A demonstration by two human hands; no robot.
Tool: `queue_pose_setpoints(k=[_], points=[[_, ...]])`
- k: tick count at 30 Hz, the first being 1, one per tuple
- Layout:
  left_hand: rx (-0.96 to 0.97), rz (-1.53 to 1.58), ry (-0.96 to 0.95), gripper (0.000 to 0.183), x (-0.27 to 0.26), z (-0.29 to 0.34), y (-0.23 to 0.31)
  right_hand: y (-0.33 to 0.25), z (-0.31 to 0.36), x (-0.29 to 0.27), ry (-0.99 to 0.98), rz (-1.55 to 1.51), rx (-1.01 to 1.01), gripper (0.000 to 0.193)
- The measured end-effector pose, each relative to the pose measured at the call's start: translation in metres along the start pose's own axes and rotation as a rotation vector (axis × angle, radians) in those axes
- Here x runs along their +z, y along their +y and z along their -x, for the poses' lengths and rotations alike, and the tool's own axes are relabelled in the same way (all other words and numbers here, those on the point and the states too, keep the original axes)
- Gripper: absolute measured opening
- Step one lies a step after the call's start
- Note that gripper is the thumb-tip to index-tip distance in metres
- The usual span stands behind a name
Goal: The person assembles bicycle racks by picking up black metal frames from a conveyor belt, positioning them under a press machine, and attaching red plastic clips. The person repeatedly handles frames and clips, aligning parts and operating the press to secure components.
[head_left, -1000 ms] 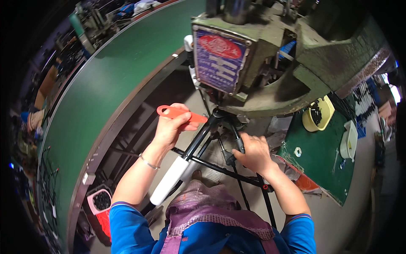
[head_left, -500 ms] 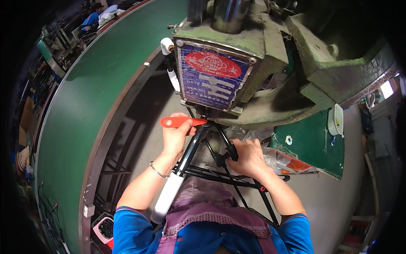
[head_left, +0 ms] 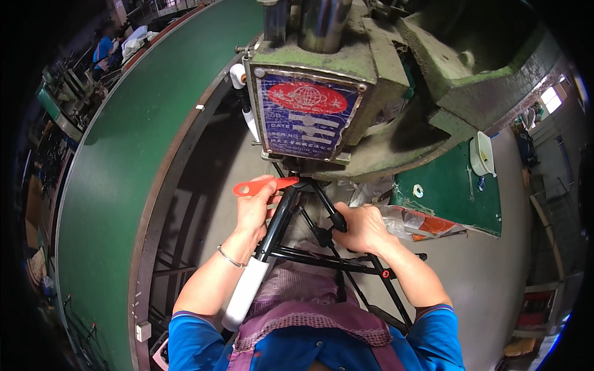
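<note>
Left hand (head_left: 252,209) off table edge (head_left: 159,170)
We find it pinching red tool (head_left: 269,186) (near press (head_left: 309,114)), right hand (head_left: 362,227) closed on black frame (head_left: 281,216).

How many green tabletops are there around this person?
2: a long green tabletop running along the left, and a smaller green tabletop on the right, partly hidden behind the heavy machine. Others could be hidden behind it.
</note>
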State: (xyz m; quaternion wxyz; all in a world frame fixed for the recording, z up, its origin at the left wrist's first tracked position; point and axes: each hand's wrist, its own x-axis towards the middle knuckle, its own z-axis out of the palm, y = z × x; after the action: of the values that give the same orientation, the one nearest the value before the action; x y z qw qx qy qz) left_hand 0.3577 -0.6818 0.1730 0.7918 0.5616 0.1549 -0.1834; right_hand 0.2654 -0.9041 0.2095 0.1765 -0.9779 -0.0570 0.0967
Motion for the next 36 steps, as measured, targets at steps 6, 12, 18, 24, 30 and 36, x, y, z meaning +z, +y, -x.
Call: queue_pose_setpoints(k=[6,12,18,24,30,36], points=[[0.023,0.015,-0.013,0.020,0.000,-0.002,0.000,-0.002,0.000,0.000,-0.001,-0.028,0.023,0.030],[0.055,-0.001,-0.003,0.017,0.002,0.000,0.000,-0.002,0.000,-0.003,0.021,-0.012,-0.040,0.032],[0.040,0.031,0.006,0.015,0.003,-0.002,-0.001,-0.003,0.000,-0.005,0.018,-0.005,-0.041,0.031],[0.029,0.050,0.005,0.013,0.000,-0.006,-0.004,-0.003,-0.001,-0.005,-0.002,0.000,-0.035,0.033],[0.005,0.028,-0.034,0.016,0.002,-0.005,0.000,-0.006,0.000,-0.009,-0.040,0.023,0.002,0.036],[-0.261,-0.242,-0.543,0.016,-0.027,0.037,0.014,-0.020,0.012,-0.025,0.009,0.059,-0.047,0.038]])
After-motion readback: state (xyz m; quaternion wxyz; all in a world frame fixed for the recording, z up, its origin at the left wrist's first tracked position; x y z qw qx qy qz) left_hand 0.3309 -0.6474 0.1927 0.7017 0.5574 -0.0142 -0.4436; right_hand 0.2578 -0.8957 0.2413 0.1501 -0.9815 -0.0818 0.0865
